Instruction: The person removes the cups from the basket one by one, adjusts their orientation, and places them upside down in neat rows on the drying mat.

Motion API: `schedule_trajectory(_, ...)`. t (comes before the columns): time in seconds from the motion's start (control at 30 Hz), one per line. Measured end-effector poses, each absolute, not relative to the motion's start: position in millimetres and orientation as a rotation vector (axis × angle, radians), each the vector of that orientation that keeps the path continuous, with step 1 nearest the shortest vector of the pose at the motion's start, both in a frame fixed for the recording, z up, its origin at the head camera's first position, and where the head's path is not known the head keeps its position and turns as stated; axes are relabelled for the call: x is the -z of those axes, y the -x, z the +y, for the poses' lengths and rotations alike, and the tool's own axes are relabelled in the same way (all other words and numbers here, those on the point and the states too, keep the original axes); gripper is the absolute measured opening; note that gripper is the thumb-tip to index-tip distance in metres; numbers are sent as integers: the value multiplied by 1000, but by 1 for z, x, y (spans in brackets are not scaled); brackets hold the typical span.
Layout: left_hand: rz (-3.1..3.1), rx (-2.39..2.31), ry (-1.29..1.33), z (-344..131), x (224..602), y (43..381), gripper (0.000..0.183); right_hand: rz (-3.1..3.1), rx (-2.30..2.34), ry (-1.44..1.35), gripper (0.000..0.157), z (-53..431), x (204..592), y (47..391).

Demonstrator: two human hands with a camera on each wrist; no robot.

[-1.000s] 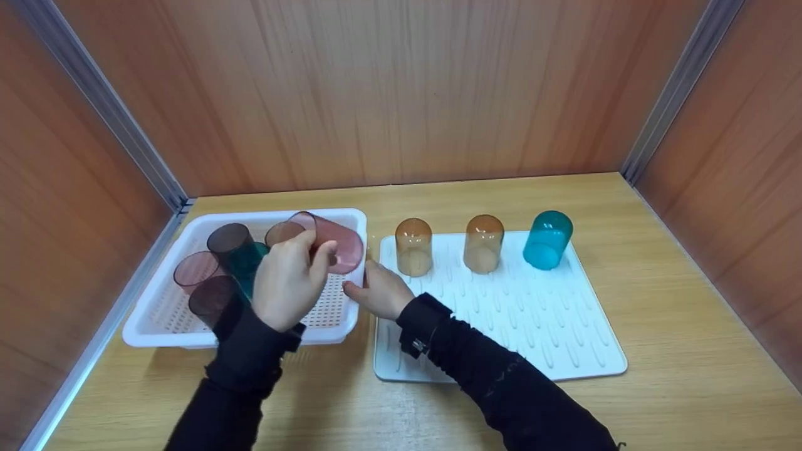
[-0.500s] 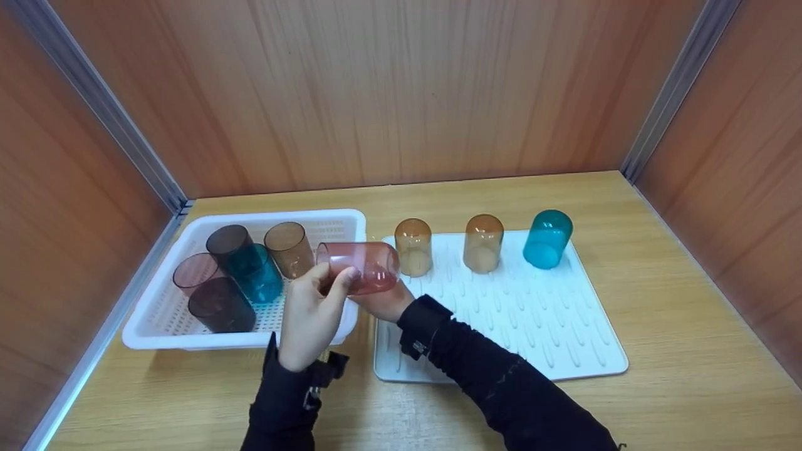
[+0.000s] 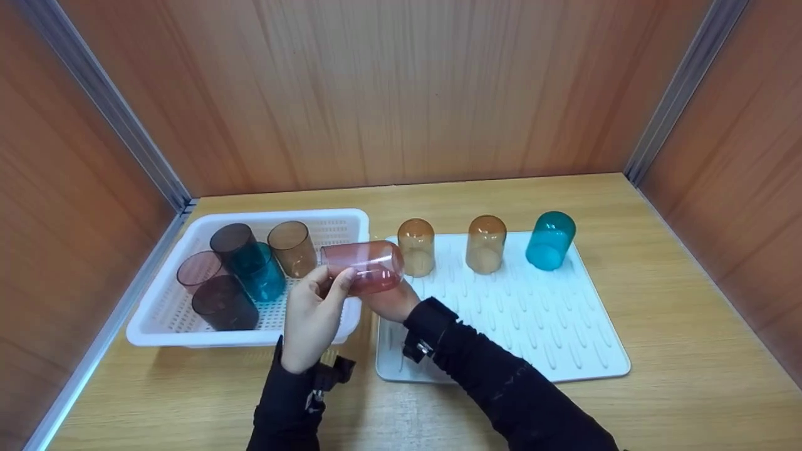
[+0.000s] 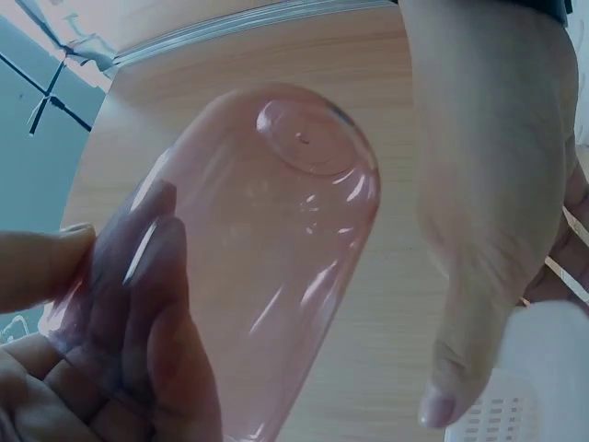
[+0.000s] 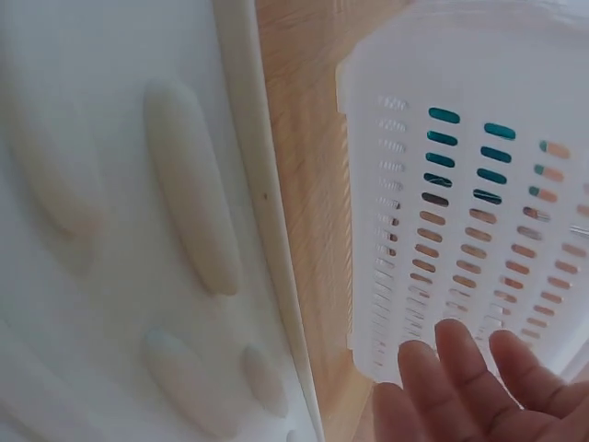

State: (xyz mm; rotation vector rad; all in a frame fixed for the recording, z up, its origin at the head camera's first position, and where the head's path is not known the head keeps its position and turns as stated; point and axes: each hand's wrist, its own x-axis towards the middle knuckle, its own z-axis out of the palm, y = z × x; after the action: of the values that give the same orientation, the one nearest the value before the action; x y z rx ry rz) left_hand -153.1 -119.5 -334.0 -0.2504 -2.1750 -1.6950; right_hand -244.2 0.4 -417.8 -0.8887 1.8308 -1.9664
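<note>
A clear pink tumbler (image 3: 369,260) lies on its side in the air, above the gap between basket and mat. My left hand (image 3: 311,326) pinches it near its rim, thumb on the near side. In the left wrist view, the rounded base of the tumbler (image 4: 276,230) points away from the fingers. Behind and below it is my right hand (image 3: 396,303), partly hidden by the tumbler in the head view. Seen from the right wrist, the fingers (image 5: 465,378) of that hand are loosely bent beside the basket's slotted wall and hold nothing.
At left, a white slotted basket (image 3: 207,339) holds several tumblers, brown, teal and pink. On the white ridged mat (image 3: 514,332) at right, two amber tumblers (image 3: 485,244) and a teal tumbler (image 3: 551,241) stand upside down along the back edge. Wooden panels enclose the table.
My left hand has lifted the pink tumbler out of the basket and brought it right and nearer, turning it level. Over the last half second both hands have stayed nearly still.
</note>
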Motion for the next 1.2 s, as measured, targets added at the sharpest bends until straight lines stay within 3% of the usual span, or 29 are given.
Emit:
schedule_trajectory(0.07,-2157,1710,238,-120,333,153,16,2370,1714,929,33,5,409,241)
schedule_trajectory(0.17,-2142,1722,238,-120,331,152,16,2483,1742,866,32,18,402,242)
schedule_trajectory(0.4,-2105,1790,300,-113,332,153,16,2499,1961,741,27,61,378,240)
schedule_trajectory(0.7,-2079,2051,394,-92,341,156,18,2224,2177,936,44,111,390,223)
schedule_trajectory(0.97,-2092,2148,462,-70,349,154,19,2141,2157,956,66,114,383,195)
schedule_trajectory(1.2,-2051,2191,490,-63,356,154,21,2204,2181,925,62,108,382,188)
